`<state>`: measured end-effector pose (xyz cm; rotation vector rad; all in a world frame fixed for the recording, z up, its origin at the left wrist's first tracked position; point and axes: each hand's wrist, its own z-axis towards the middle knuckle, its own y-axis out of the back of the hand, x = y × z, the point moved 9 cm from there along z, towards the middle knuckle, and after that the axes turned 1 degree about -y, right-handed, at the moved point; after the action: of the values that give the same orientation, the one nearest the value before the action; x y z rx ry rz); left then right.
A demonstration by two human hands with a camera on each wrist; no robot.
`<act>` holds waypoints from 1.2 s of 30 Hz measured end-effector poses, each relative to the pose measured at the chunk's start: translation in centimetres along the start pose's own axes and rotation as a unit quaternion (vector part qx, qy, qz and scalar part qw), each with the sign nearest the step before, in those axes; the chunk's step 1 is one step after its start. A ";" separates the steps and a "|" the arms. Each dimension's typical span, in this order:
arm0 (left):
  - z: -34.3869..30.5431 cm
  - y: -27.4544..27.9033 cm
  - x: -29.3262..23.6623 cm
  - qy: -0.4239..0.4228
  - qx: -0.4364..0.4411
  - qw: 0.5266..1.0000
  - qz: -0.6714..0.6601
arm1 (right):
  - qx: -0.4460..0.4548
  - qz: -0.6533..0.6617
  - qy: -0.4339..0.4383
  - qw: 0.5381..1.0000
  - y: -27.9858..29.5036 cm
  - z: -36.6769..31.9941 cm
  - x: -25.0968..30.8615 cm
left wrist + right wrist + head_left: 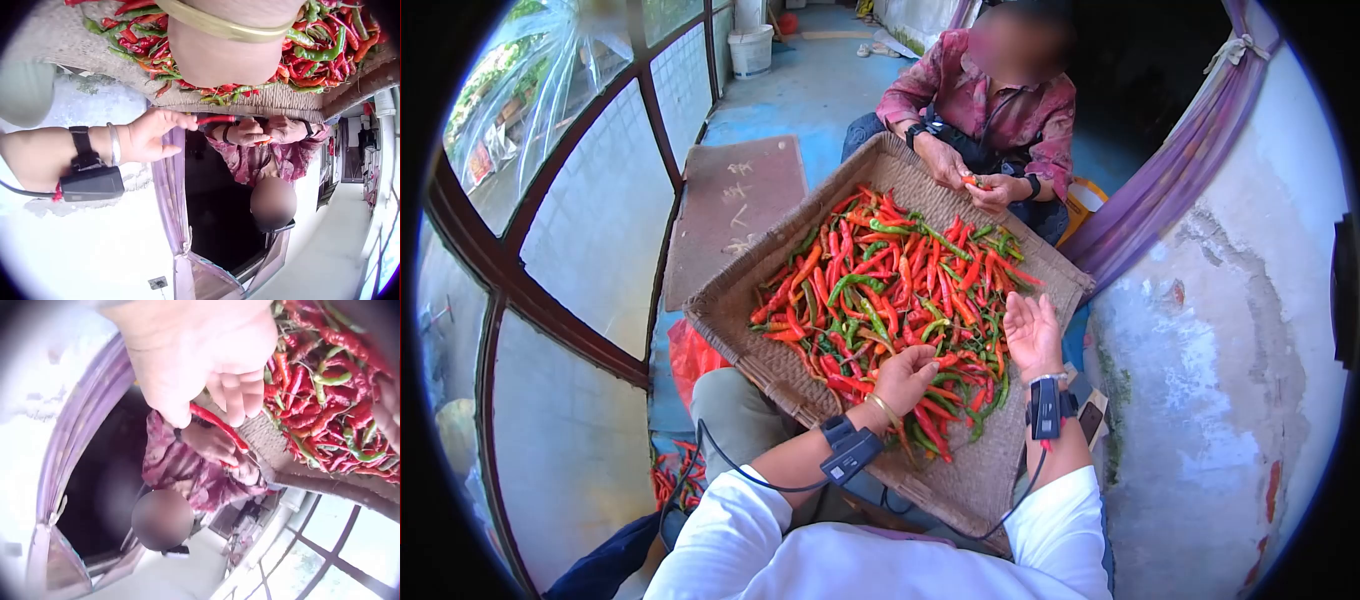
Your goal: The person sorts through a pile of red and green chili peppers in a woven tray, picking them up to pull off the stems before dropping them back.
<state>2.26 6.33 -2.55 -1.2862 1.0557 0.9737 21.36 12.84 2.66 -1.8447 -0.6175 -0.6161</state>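
Observation:
A heap of red and green chili peppers [880,270] fills the middle of a woven basket [990,480]. My left hand [905,378] is low over the near side of the heap, back of the hand up, its fingers bent down at the peppers; I cannot tell whether it grips one. At the basket's right edge, my right hand [1032,335] is turned palm up, fingers loosely extended and thumb apart. A single red chili pepper [215,119] shows just beyond the right fingertips, above the basket, and overlaps the hand's outline in the right wrist view.
Across the basket, a seated person [980,110] holds a small red pepper in both hands. A board [735,205] lies left of the basket, beside framed windows. More peppers [678,475] lie on the floor at lower left. A curtain [1170,180] and plastered wall [1220,330] bound the right.

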 end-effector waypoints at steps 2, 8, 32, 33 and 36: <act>-0.2 -0.5 0.5 -0.006 0.056 0.994 0.099 | -0.001 -0.081 -0.054 0.995 1.1 -0.3 -1.6; -1.8 -3.0 -1.8 -0.141 0.138 0.818 0.540 | 0.085 -0.243 -0.129 0.958 4.7 -3.5 -7.1; -1.3 -3.4 -0.8 -0.130 0.190 0.824 0.519 | 0.126 -0.202 -0.298 0.925 6.7 -8.2 -13.4; -1.3 -3.7 -1.2 -0.130 0.194 0.843 0.484 | 0.145 -0.193 -0.303 0.922 6.2 -8.2 -13.3; -1.0 -4.8 -2.3 -0.141 0.219 0.841 0.475 | 0.179 -0.175 -0.296 0.922 5.3 -7.8 -13.0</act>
<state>6.26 5.12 0.89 -0.1564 1.5929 1.4702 14.39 2.14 -7.05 -1.5669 -1.3886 -0.1322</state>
